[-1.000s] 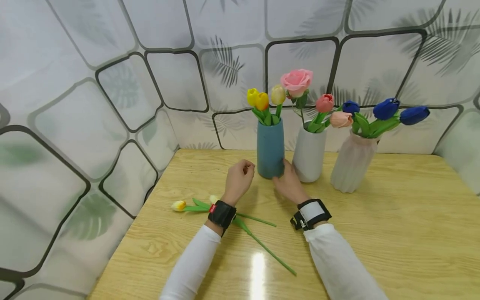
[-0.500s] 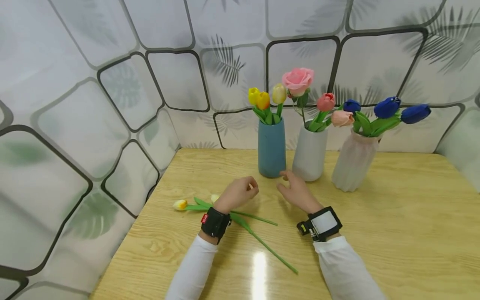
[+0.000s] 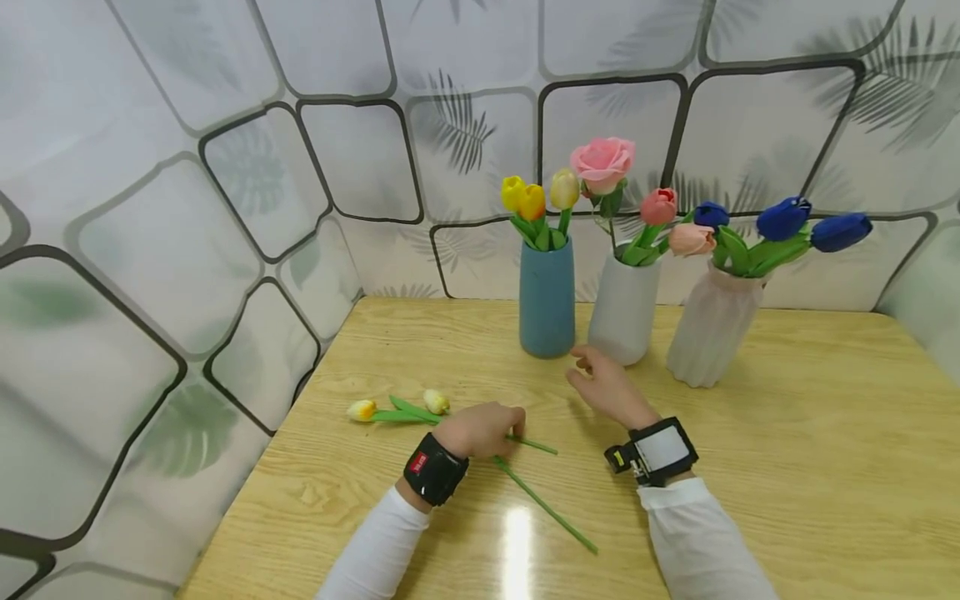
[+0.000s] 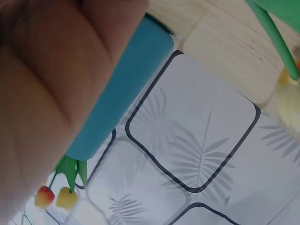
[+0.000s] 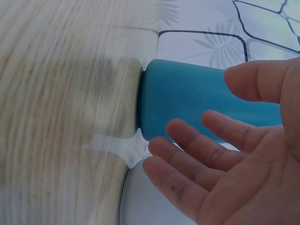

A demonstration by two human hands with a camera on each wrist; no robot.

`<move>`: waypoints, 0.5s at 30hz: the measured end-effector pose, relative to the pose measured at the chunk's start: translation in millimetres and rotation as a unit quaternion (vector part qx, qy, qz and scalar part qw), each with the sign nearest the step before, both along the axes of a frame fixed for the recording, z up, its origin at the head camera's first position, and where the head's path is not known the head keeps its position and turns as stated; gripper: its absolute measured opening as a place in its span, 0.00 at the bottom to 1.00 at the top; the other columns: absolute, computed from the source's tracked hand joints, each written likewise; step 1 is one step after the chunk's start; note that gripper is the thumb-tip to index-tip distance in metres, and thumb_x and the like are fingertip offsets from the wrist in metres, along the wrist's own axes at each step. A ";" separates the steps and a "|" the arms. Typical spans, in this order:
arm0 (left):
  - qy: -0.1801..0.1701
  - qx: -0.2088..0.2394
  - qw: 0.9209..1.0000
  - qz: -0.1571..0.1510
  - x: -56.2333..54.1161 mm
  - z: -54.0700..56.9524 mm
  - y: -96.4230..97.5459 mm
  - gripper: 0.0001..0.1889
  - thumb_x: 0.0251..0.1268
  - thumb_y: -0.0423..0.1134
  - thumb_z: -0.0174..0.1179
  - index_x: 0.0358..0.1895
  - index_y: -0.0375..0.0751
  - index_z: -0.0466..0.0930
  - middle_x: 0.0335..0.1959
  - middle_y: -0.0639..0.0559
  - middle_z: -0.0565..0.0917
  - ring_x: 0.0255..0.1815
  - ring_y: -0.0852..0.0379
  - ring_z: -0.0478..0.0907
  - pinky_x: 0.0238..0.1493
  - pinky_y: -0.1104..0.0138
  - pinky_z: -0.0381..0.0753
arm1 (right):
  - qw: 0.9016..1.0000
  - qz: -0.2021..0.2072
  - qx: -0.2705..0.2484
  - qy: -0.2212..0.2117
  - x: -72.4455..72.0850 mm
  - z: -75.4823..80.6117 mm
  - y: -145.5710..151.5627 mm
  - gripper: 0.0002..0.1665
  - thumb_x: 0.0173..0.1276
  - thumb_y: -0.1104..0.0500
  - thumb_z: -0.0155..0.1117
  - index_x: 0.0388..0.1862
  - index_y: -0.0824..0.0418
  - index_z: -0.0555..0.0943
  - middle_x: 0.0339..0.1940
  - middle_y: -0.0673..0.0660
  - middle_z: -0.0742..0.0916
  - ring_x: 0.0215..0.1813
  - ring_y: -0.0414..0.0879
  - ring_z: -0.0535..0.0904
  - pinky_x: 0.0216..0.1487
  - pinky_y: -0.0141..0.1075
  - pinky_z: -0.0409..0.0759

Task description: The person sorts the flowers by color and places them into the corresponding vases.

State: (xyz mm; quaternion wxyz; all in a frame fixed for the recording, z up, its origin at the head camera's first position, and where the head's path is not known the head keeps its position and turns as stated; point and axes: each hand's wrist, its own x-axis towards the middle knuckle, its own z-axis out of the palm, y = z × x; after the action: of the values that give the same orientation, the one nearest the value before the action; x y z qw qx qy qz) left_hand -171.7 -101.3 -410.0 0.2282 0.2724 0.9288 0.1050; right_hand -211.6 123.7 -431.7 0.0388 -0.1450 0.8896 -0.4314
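My left hand [image 3: 483,429] is down over two artificial tulips lying on the wooden table, its fingers bent down at the green stems; whether they pinch one I cannot tell. One bloom [image 3: 362,410] is yellow and white, the other pale yellow bloom [image 3: 436,401] lies close to the wrist. In the left wrist view a pale bloom [image 4: 288,101] shows at the right edge. My right hand [image 3: 611,390] hovers with relaxed, spread fingers in front of the blue vase [image 3: 547,304] and the white vase [image 3: 624,308], holding nothing.
The blue vase holds yellow, orange-yellow and cream tulips. A pink rose [image 3: 603,165] and pink tulips stand in the white vase. Further right, a ribbed pale vase [image 3: 712,329] bears blue tulips [image 3: 783,218]. A patterned wall covering [image 3: 480,183] rises behind the table [image 3: 810,467].
My right hand has let go of the blue vase's base and drawn back toward me. My left hand has moved down from beside that vase to the tulip stems.
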 end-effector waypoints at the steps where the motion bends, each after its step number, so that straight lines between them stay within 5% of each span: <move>1: 0.015 -0.006 1.000 -0.003 1.0 -0.9 1.4 0.07 0.67 0.38 0.66 0.44 0.47 0.80 0.35 0.57 0.82 0.31 0.63 0.74 0.33 0.70 0.74 | 1.000 0.000 0.001 0.000 0.6 0.1 0.0 0.30 0.77 0.56 0.51 0.70 0.73 0.65 0.65 0.75 0.75 0.65 0.69 0.72 0.62 0.59 0.73; 15: 0.116 -0.003 0.993 -0.039 2.6 -11.8 4.5 0.03 0.76 0.37 0.54 0.41 0.45 0.77 0.27 0.56 0.78 0.24 0.64 0.71 0.26 0.72 0.71 | 1.000 0.000 -0.003 0.008 5.6 1.7 6.3 0.31 0.77 0.56 0.51 0.71 0.73 0.64 0.63 0.75 0.77 0.64 0.68 0.73 0.60 0.59 0.74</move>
State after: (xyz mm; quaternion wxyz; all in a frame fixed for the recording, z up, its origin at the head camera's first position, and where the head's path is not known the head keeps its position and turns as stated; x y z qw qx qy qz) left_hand -169.1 -96.8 -421.8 0.1240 0.3183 0.9378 0.0613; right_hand -205.9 130.0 -430.0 0.0305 -0.1484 0.8885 -0.4332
